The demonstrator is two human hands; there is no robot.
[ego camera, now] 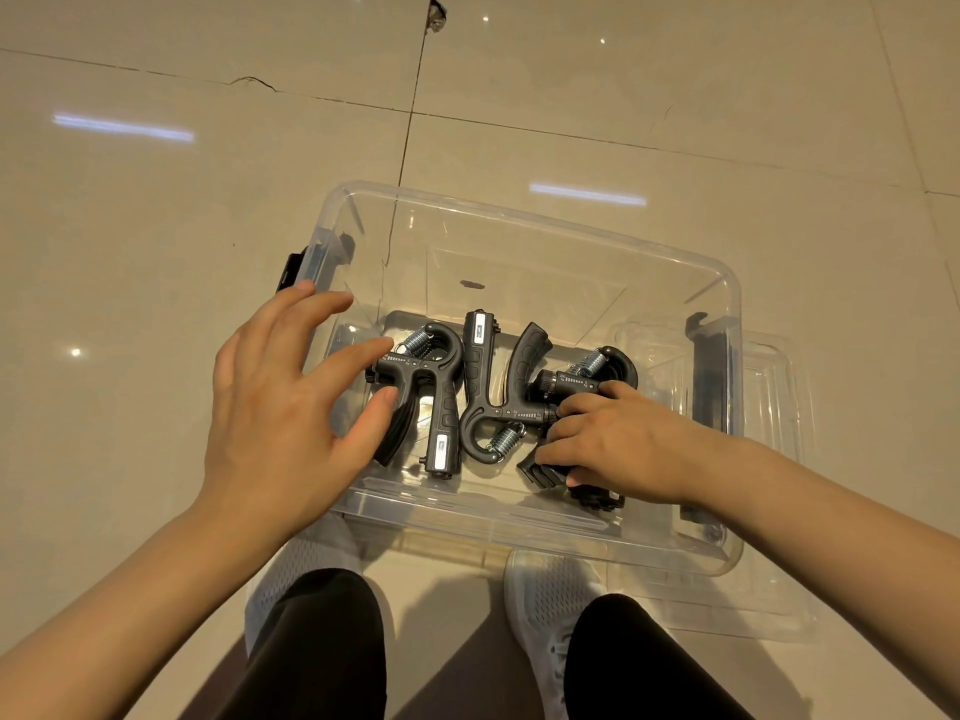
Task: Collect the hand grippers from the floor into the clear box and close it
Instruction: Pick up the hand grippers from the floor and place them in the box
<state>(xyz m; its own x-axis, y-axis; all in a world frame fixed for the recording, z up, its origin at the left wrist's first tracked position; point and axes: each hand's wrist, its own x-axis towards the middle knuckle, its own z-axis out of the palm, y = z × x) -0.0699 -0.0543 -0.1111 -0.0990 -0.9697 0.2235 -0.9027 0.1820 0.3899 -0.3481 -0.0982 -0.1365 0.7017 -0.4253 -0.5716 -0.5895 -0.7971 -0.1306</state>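
- The right hand (618,444) is inside the clear box (524,226), fingers curled and closed over a hand gripper (582,376) at the box's 4 o'clock corner; the lower part of that gripper is hidden under the palm.
- The left hand (280,402) is spread wide, fingers apart, holding nothing, over the box's 9 o'clock rim; its thumb tip touches or nearly touches the leftmost hand gripper (426,392).
- A middle hand gripper (493,392) lies between the other two, its spring end toward 6 o'clock, just beside the right hand's knuckles.
- All three lie on the box bottom in its 6 o'clock half; the 12 o'clock half is bare.
- The clear lid (774,387) lies on the tiled floor (156,226), partly under the box at 3 o'clock.
- Two white shoes (545,605) and dark trouser legs stand at 6 o'clock of the box.
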